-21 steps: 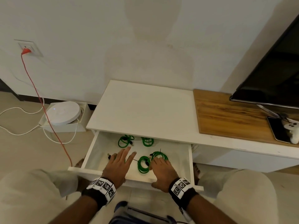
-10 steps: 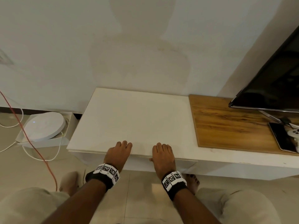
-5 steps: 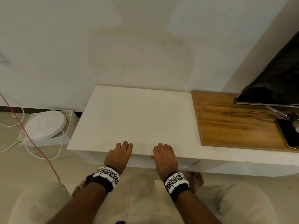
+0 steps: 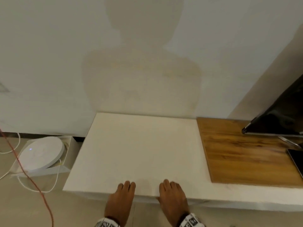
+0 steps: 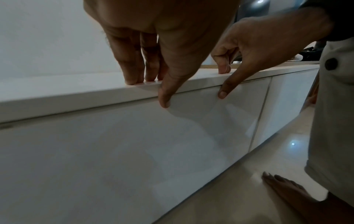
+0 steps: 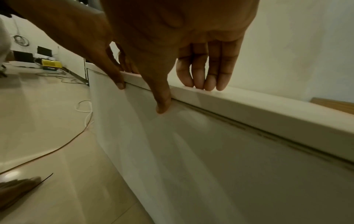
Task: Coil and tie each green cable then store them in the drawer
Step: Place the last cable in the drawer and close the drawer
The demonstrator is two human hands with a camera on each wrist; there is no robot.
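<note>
Both hands, left hand (image 4: 120, 199) and right hand (image 4: 173, 196), lay with fingers released on the bench (image 4: 139, 148), thumbs against the closed drawer (image 5: 134, 151). No green cables showed; storing looked finished.

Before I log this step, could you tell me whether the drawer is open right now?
No, the drawer front sits flush under the white top.

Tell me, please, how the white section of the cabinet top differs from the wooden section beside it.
The white section is plain and pale; the wooden section is brown and grained. The white section lies to the left of the wooden section and looks wider. The left hand and right hand rest on the white section's front edge, while the wooden section carries a dark screen. Both sections run back to the wall.
</note>
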